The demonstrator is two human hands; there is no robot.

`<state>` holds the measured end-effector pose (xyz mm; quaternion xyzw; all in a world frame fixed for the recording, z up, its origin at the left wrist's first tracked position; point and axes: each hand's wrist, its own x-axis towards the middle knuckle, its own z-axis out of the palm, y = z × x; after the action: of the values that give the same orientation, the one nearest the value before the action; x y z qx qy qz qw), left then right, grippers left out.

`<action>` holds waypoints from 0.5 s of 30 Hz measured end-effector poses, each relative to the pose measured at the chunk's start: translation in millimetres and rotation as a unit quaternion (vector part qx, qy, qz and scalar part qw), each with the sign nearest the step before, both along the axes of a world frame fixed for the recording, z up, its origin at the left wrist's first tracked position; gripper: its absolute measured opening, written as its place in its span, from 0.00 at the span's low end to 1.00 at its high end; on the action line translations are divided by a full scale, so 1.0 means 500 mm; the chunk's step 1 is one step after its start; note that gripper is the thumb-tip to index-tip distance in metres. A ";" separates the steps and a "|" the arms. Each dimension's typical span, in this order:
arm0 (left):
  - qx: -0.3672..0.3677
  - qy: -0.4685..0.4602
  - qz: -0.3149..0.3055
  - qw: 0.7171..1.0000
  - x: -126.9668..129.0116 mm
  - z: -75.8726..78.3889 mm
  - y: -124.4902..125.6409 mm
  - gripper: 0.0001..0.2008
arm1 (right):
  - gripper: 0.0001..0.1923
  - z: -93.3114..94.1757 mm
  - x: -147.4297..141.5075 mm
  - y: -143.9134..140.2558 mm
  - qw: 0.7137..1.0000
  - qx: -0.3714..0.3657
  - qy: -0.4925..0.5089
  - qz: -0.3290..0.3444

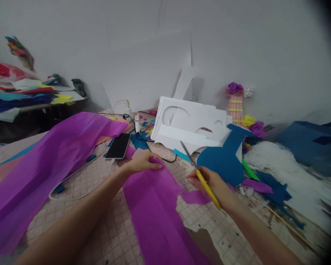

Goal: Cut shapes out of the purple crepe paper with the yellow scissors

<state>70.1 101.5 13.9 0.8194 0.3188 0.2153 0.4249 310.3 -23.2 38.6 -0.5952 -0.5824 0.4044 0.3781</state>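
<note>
A long strip of purple tissue paper [154,206] runs from the middle of the table toward me, its right edge cut unevenly. My left hand [145,162] pinches its far end between thumb and fingers. In my right hand [212,182] is a pair of scissors [205,186] with yellow handles, the blades pointing up and away to the left. The blades look closed and stand apart from the paper. Under the right hand, a narrow purple piece [195,197] extends from the strip's side. A blue guitar-shaped cutout [223,158] lies just beyond that hand.
A phone [118,146] with a white cable lies left of my left hand. More purple tissue [57,154] spreads across the left. White cut-out boards [193,121] lean at the back. White shredded material [276,169], sticks and blue scraps [276,193] are on the right.
</note>
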 end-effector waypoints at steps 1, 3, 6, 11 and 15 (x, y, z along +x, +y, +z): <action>0.017 0.002 -0.018 1.000 0.002 0.003 -0.002 0.13 | 0.13 0.002 -0.009 0.017 1.000 -0.003 0.006 0.021; 0.046 0.000 -0.057 0.997 0.007 0.008 -0.006 0.13 | 0.12 -0.003 -0.027 0.046 0.998 -0.015 0.021 0.060; 0.062 -0.001 -0.066 0.996 0.013 0.011 -0.010 0.12 | 0.09 -0.018 -0.051 0.070 0.994 -0.031 0.041 0.099; 0.074 0.020 -0.055 0.996 0.017 0.013 -0.010 0.13 | 0.07 -0.035 -0.062 0.085 0.991 -0.026 0.024 0.126; 0.091 0.074 -0.012 0.993 0.014 0.010 -0.001 0.14 | 0.08 -0.043 -0.051 0.098 0.995 0.012 -0.022 0.100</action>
<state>77.0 101.0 18.9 0.8719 0.3187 0.1773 0.3268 284.9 26.0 17.2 -0.5379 -0.6523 0.4201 0.3298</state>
